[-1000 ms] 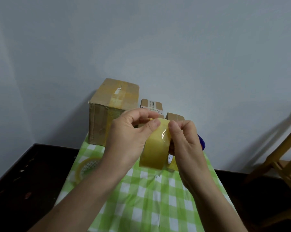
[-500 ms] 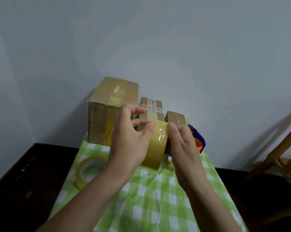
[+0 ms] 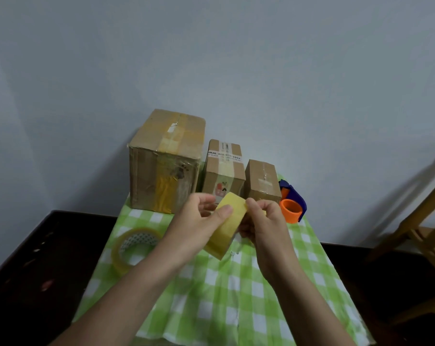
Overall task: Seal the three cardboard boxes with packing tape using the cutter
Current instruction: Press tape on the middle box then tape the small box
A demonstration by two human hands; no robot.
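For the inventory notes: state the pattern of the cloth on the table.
The cloth is a green and white check, seen in the head view.

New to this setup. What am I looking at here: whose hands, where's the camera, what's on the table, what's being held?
No robot here: a person works bare-handed, filmed by a wide-angle camera on their head, looking forward and down. The left hand and right hand together hold a roll of yellowish packing tape above a table with a green checked cloth. At the back stand three cardboard boxes: large, medium, small. A second tape roll lies at left; a blue and orange tape cutter sits at right, beside the small box.
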